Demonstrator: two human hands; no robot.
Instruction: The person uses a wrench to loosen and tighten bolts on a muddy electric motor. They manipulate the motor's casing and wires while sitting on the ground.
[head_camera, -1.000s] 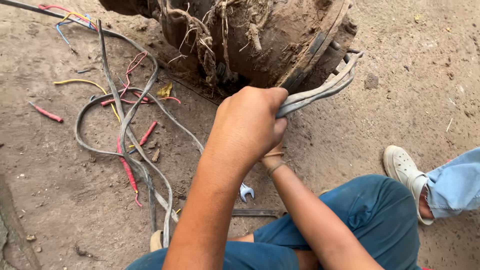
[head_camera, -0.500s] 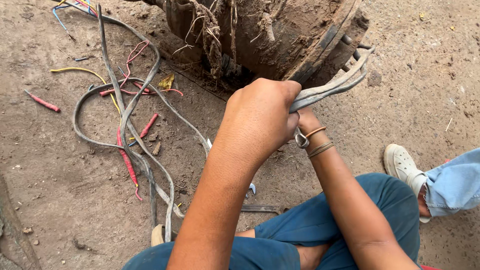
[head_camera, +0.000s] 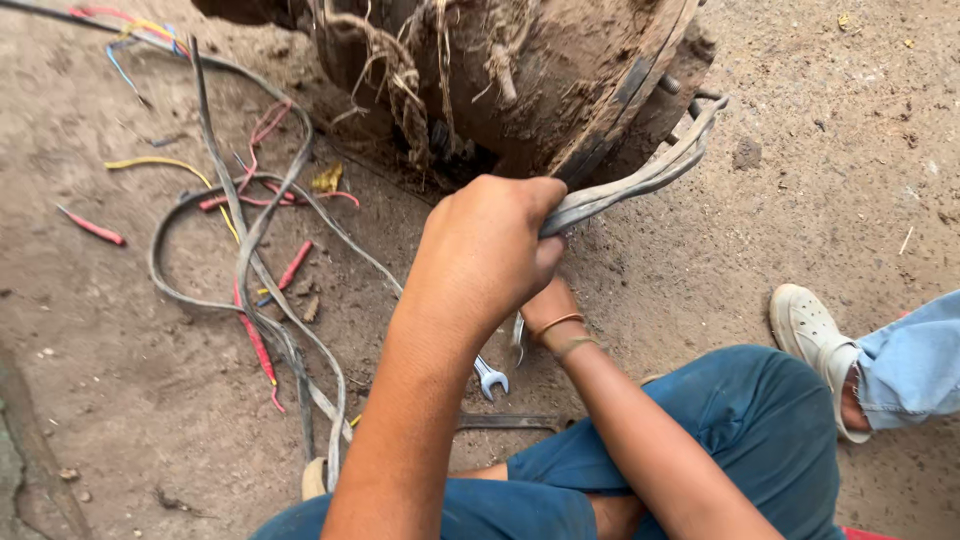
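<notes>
The left hand (head_camera: 490, 250) has its fingers clamped on grey cables (head_camera: 640, 180) by a muddy drum (head_camera: 530, 80). The right hand (head_camera: 548, 305) is mostly hidden, grip unclear; a spanner (head_camera: 490, 378) lies below.

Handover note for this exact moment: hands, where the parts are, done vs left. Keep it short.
Left hand: fist closed around a bundle of flat grey cables that runs up to the mud-caked round metal housing.
Right hand: mostly hidden under the left; grip cannot be told.
Silver open-ended spanner lies on the dirt below the hands, untouched. Loose grey cable loops and red wire offcuts lie to the left on the ground.
Done: several wires already lie loose on the ground.
Left: the gripped bundle is not yet free of the housing.
</notes>
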